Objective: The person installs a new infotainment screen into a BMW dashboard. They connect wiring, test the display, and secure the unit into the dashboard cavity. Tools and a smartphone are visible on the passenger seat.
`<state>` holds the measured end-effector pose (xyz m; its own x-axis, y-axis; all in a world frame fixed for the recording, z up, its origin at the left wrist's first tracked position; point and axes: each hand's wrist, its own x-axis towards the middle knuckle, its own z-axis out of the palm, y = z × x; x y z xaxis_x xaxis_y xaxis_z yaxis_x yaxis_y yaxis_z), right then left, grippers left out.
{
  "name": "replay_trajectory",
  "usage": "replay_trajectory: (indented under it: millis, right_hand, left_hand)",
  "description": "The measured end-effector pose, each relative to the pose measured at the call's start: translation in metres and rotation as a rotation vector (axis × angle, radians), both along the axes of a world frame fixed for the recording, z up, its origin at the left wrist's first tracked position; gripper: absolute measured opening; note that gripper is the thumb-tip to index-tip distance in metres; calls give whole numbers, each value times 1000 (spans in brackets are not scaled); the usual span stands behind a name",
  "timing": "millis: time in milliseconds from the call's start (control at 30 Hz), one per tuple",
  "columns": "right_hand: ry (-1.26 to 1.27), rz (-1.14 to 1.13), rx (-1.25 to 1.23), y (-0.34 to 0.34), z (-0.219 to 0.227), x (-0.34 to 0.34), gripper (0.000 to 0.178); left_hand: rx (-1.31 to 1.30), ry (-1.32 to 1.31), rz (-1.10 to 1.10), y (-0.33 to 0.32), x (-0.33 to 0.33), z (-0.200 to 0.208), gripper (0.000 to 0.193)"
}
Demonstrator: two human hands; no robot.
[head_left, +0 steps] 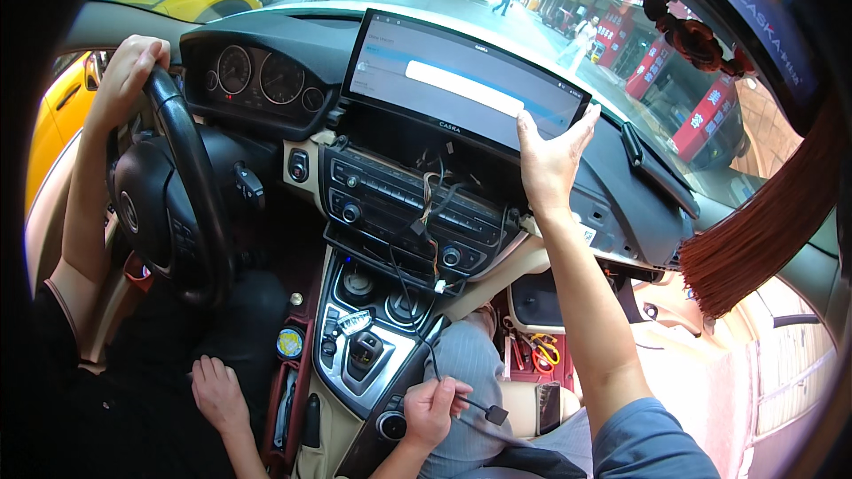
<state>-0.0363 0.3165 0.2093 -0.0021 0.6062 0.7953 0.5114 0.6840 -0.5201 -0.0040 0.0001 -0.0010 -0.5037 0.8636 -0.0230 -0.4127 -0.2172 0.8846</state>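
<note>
My right hand [552, 155] grips the lower right corner of a wide display screen [390, 71] above the dashboard, thumb on its front. Its other fingers reach the right edge and are partly hidden. The screen is lit, with a white box across it. Below, my left hand [430, 412] is closed on a thin black cable [473, 403] that ends in a small square black connector [497, 415], over my grey trouser leg. Loose coloured wires [428, 200] hang from the opening under the screen, in front of the radio panel [390, 192].
A person in black sits at left, one hand [133, 71] on the steering wheel [191, 168], the other [219, 393] on the lap. The gear lever [365, 350] stands between us. Tools [537, 350] lie in the footwell. A brown fringe [763, 222] hangs at right.
</note>
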Motion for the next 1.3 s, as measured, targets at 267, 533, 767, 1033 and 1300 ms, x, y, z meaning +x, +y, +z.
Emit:
replay_trajectory:
  millis: [267, 533, 767, 1033, 1300]
  right_hand:
    - [-4, 78, 66, 10, -12, 17, 107]
    - [93, 145, 14, 11, -20, 22, 100]
    - [73, 171, -10, 10, -18, 26, 98]
    - [47, 161, -16, 7, -18, 26, 96]
    - [54, 163, -24, 12, -21, 27, 94]
  left_hand:
    - [-3, 42, 1, 0, -1, 0, 43]
    - [23, 48, -2, 0, -1, -1, 43]
    - [4, 60, 7, 1, 1, 1, 50]
    - [19, 61, -10, -1, -1, 1, 42]
    - [-5, 91, 7, 0, 1, 4, 51]
